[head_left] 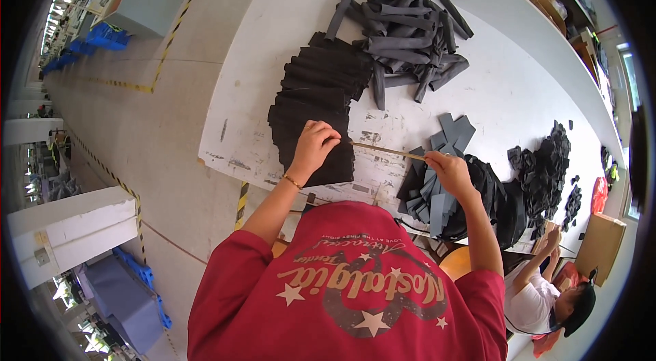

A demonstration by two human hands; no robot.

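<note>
"What do we find?"
"Right hand [447, 170] clasps the stick [388, 150], tip at the black cloth [301, 115] on the table [249, 43]; left hand's [317, 145] grip, we cannot tell."
"Step?"
"Edge work, we judge; next calls for a steady tip."

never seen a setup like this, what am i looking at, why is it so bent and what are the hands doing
There is no machine: these are a person's bare hands, seen from above by a wide fisheye camera on their head, which bends straight edges. On the white table lie overlapping black pieces, heaped dark grey strips and more dark piles. The right hand holds a thin stick; the left hand is over the black pieces, its grip unclear.
</note>
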